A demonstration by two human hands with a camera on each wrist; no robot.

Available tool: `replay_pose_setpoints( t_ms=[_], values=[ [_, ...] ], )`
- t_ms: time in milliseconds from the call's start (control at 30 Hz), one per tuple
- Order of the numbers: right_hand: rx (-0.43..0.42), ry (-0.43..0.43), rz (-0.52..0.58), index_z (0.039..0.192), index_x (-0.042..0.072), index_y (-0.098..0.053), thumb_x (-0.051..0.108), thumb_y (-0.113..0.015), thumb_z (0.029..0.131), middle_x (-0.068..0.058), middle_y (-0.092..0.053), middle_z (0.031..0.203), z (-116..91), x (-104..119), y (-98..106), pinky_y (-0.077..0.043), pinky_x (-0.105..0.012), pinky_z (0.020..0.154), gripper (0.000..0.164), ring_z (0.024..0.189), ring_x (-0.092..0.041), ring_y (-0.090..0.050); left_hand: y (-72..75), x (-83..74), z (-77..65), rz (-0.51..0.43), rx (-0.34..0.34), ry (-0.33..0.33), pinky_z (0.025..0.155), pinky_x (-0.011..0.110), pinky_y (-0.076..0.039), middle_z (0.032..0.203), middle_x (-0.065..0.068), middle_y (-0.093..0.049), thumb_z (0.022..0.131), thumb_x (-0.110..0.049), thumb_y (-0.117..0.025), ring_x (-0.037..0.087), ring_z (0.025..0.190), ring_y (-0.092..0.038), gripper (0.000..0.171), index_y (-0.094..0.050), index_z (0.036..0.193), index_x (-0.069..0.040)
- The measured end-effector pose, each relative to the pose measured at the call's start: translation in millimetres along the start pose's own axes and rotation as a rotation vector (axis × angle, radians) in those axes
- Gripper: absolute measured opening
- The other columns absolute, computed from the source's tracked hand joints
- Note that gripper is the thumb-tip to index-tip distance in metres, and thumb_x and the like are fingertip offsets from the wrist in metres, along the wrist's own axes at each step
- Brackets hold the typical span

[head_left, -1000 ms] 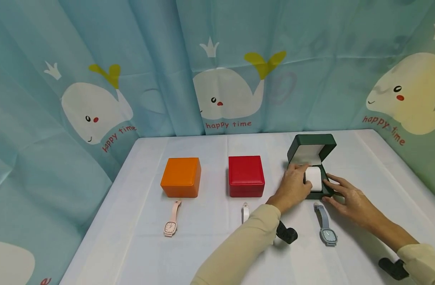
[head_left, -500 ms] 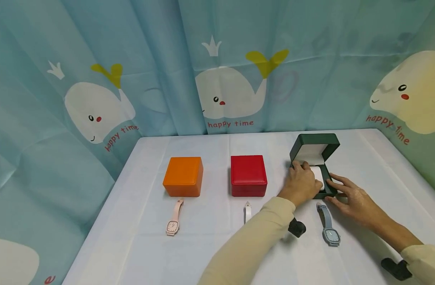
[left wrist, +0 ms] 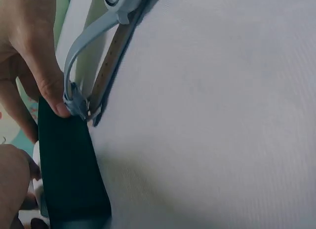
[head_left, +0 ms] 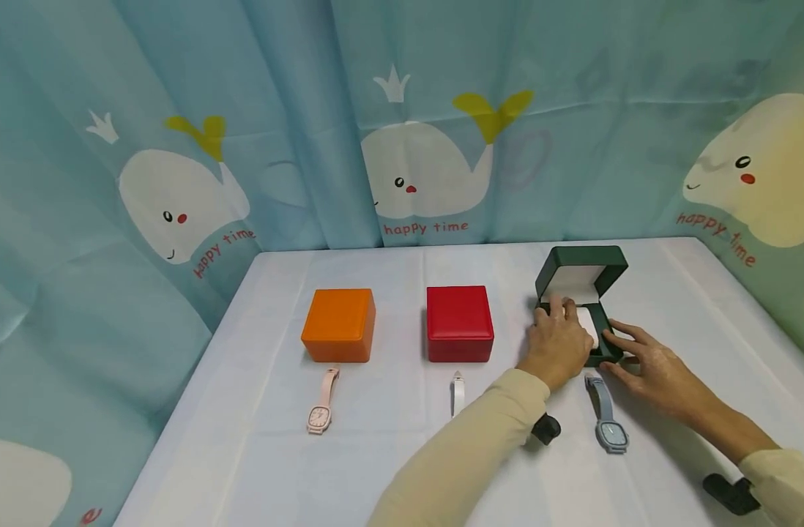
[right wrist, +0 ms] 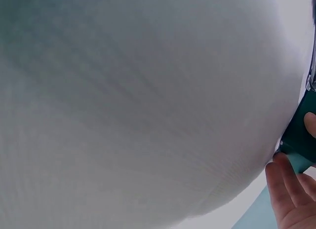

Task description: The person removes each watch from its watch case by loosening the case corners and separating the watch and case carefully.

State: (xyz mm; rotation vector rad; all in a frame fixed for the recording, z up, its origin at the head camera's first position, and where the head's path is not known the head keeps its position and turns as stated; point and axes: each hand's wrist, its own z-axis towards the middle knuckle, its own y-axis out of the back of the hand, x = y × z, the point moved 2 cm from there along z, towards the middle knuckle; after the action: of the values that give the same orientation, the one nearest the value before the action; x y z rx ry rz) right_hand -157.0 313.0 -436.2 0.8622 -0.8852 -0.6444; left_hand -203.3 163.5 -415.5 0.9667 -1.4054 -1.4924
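Observation:
A dark green watch box [head_left: 581, 256] stands with its lid raised at the right of the table. My left hand [head_left: 556, 342] reaches into it and grips the white watch cushion [head_left: 588, 328], fingers on the far left side and thumb at the right; much of the cushion is hidden. My right hand [head_left: 655, 369] holds the box's front right corner, thumb [left wrist: 52, 93] on the front face and fingers [right wrist: 286, 184] along the side. A blue-grey watch [head_left: 611, 435] lies just in front, its strap end near the thumb in the left wrist view.
A closed red box [head_left: 459, 322] and a closed orange box [head_left: 338, 326] stand to the left. A pink watch [head_left: 320, 416] lies before the orange one; a white watch strap [head_left: 458, 395] is partly covered by the left sleeve. A whale-print curtain [head_left: 296, 146] hangs behind the table.
My left hand has moved right and over the cushion, its fingers now covering more of it. The right hand keeps its hold on the box. The view has shifted slightly.

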Motion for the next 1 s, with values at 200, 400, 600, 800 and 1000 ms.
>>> replay_pose_setpoints(
  t_ms=[200, 400, 600, 800, 1000],
  values=[
    [0.012, -0.029, 0.000, 0.128, -0.019, -0.058, -0.002, -0.084, 0.079, -0.033, -0.043, 0.141, -2, 1, 1, -0.056, -0.053, 0.072, 0.059, 0.086, -0.043, -0.071, -2.9, -0.4, -0.5, 0.093, -0.014, -0.088, 0.066, 0.024, -0.049, 0.135, -0.006, -0.043, 0.103, -0.049, -0.054, 0.017, 0.096, -0.051, 0.041, -0.062, 0.137, -0.027],
    [0.017, -0.029, 0.002, 0.128, -0.019, -0.058, -0.003, -0.084, 0.079, -0.033, -0.044, 0.141, 0, 1, 4, -0.056, -0.053, 0.071, 0.058, 0.084, -0.040, -0.072, 2.8, 2.7, -1.6, 0.027, -0.044, -0.035, 0.067, 0.023, -0.047, 0.129, -0.007, -0.045, 0.103, -0.052, -0.049, 0.014, 0.092, -0.053, 0.048, -0.058, 0.140, -0.023],
    [0.062, -0.057, 0.013, 0.131, -0.019, -0.056, -0.001, -0.082, 0.082, -0.034, -0.042, 0.143, 2, 4, 3, -0.056, -0.053, 0.072, 0.059, 0.085, -0.037, -0.072, 5.5, 4.0, -3.3, 0.066, 0.026, -0.004, 0.072, 0.025, -0.050, 0.133, -0.009, -0.043, 0.104, -0.056, -0.045, 0.015, 0.099, -0.053, 0.051, -0.054, 0.145, -0.027],
    [0.073, -0.072, 0.011, 0.132, -0.018, -0.055, 0.002, -0.081, 0.083, -0.032, -0.042, 0.145, -1, 5, 4, -0.056, -0.054, 0.073, 0.059, 0.087, -0.037, -0.072, 4.4, 5.8, -6.8, 0.076, -0.002, -0.054, 0.070, 0.023, -0.049, 0.141, -0.010, -0.043, 0.105, -0.052, -0.045, 0.017, 0.100, -0.052, 0.052, -0.048, 0.151, -0.027],
    [0.099, -0.082, 0.013, 0.133, -0.015, -0.057, 0.007, -0.078, 0.088, -0.031, -0.042, 0.146, -1, 4, 10, -0.055, -0.057, 0.076, 0.055, 0.095, -0.044, -0.069, 6.2, 9.9, -7.3, 0.063, -0.047, -0.121, 0.072, 0.023, -0.052, 0.138, -0.007, -0.051, 0.105, -0.050, -0.050, 0.017, 0.098, -0.056, 0.051, -0.055, 0.147, -0.022]
  ],
)
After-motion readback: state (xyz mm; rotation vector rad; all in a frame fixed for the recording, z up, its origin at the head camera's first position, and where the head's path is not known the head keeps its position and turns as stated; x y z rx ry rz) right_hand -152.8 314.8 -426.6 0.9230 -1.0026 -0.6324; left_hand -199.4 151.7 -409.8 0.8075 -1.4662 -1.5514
